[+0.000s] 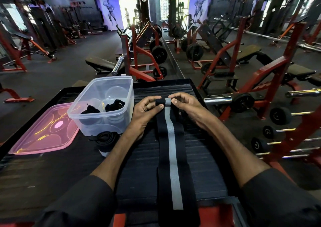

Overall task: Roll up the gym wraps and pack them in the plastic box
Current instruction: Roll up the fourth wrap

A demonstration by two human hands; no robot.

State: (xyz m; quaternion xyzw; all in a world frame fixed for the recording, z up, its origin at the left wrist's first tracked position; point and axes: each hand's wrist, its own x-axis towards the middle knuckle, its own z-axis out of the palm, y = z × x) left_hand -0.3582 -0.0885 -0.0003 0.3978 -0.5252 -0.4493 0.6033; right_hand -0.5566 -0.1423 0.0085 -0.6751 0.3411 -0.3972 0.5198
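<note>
A long black gym wrap [171,155] with a grey centre stripe lies stretched along the black ribbed platform [205,150], running toward me. Its far end is folded into a small roll. My left hand [147,112] pinches the left side of that roll and my right hand [185,105] pinches the right side. The clear plastic box [104,120] stands open just left of my left hand, with two rolled black wraps [102,108] inside. Another rolled black wrap [106,138] lies on the platform in front of the box.
The pink lid [43,134] lies flat left of the box. A red rack of dumbbells [281,117] stands close on the right. Benches, barbells and weight machines fill the gym floor beyond the platform's far edge. A person stands far off by the bright doorway.
</note>
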